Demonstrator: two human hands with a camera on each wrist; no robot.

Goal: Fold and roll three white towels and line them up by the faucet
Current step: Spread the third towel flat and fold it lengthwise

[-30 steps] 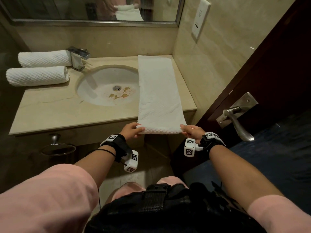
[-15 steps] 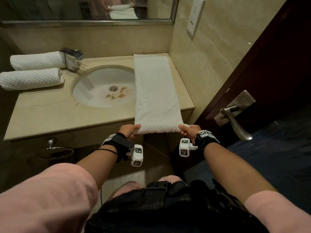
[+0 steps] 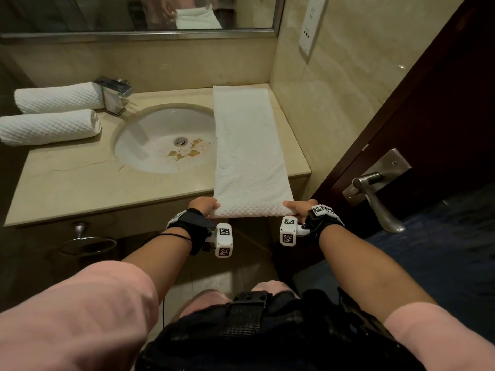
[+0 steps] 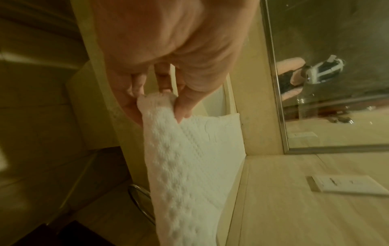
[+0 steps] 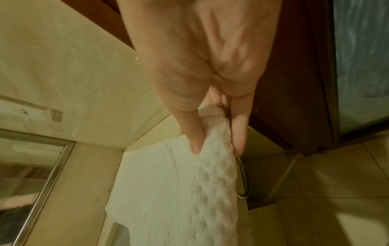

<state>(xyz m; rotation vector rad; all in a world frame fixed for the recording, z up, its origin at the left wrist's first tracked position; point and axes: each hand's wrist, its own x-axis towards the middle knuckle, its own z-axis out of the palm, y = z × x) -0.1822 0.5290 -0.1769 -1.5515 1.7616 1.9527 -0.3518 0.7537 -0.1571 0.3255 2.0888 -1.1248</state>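
Observation:
A white towel (image 3: 247, 148), folded into a long narrow strip, lies on the right side of the counter (image 3: 80, 183) from the back wall to past the front edge. My left hand (image 3: 205, 206) pinches its near left corner (image 4: 160, 106) between thumb and fingers. My right hand (image 3: 294, 207) pinches the near right corner (image 5: 214, 126) the same way. The near end hangs just off the counter edge. Two rolled white towels (image 3: 59, 97) (image 3: 51, 127) lie side by side left of the chrome faucet (image 3: 115, 95).
A round sink (image 3: 166, 137) with brown stains sits left of the strip. A mirror (image 3: 134, 12) runs along the back wall. A tiled wall with an outlet (image 3: 312, 25) stands at right, beside a dark door with a metal handle (image 3: 375, 194). A metal ring (image 3: 88, 243) hangs below the counter.
The near end of the strip has come slightly toward me with both hands still pinching its corners. The head view has shifted a little.

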